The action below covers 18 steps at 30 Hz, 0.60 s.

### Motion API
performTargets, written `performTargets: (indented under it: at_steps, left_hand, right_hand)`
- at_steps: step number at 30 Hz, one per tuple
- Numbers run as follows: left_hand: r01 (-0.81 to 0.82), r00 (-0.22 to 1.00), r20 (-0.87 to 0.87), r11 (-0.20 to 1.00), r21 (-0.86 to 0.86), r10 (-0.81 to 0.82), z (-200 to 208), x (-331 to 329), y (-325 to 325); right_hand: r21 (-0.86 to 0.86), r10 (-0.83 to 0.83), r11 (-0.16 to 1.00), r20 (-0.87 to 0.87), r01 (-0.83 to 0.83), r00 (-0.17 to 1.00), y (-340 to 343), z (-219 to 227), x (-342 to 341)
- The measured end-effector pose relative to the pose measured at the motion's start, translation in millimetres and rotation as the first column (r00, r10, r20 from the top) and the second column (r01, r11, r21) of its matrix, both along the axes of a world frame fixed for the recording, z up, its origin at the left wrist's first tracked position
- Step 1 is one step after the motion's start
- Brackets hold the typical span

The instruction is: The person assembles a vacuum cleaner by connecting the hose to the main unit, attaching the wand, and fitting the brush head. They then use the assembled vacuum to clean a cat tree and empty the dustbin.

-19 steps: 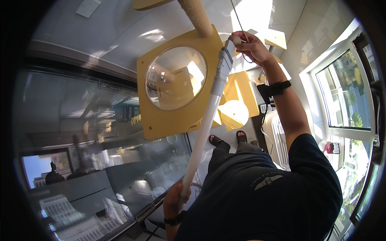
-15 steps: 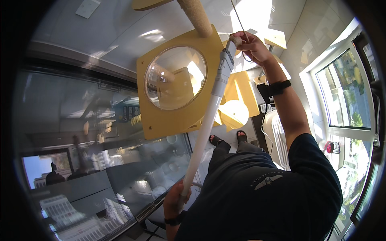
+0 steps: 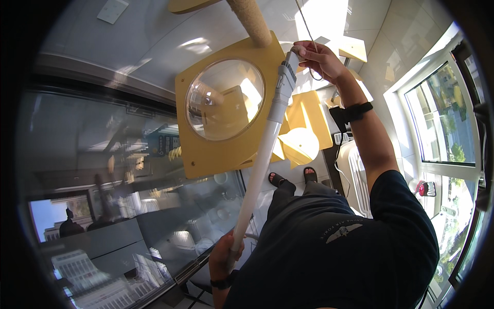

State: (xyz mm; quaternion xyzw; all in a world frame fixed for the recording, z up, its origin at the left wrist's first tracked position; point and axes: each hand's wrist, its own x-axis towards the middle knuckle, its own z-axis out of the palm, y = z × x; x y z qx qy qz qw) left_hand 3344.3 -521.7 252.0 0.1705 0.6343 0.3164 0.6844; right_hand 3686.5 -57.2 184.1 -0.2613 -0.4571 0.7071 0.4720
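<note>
My left hand [image 3: 222, 253] is wrapped round the lower end of a vacuum cleaner wand [image 3: 258, 177], a long pale tube. The wand slants up and to the right, ending in a grey nozzle [image 3: 284, 85]. At the nozzle's tip, the fingers of my right hand [image 3: 323, 61] pinch a small tan ball [image 3: 298, 50], mostly hidden by those fingers and the nozzle. A thin cord [image 3: 305, 23] comes down from above to my right hand, and a loop of it hangs below the fingers.
Beside the nozzle stands a yellow cat tree panel [image 3: 206, 157] with a clear dome [image 3: 224, 100] and a rope-wrapped post [image 3: 249, 20]. A glass door [image 3: 128, 180] is on the left, windows [image 3: 440, 116] on the right. A white ribbed heater [image 3: 355, 172] stands near my feet.
The nozzle has shifted slightly left, and its tip now covers more of the ball. My right fingers have turned a little over the ball; my left hand stays on the wand.
</note>
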Motion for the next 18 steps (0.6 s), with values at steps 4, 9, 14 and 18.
performTargets:
  at_steps: [4, 9, 14, 18]
  left_hand:
    - [0.007, 1.0, 0.014, 1.0, -0.015, -0.007, -2, -1, -1]
    - [0.015, 1.0, 0.006, 1.0, -0.026, -0.015, -4, -3, -1]
    - [0.012, 1.0, -0.012, 1.0, -0.017, -0.012, -1, -1, 1]
    - [0.014, 0.999, -0.04, 1.0, 0.025, -0.013, 2, 3, 2]
  right_hand:
    - [0.084, -0.057, 0.995, -0.037, 0.06, 0.998, 5, -8, -2]
    - [0.148, -0.049, 0.988, 0.048, 0.042, 0.998, 6, -9, -1]
    - [0.049, 0.028, 0.998, -0.031, -0.027, 0.999, -5, 3, 0]
    - [-0.033, 0.096, 0.995, -0.091, -0.099, 0.991, -9, 8, 2]
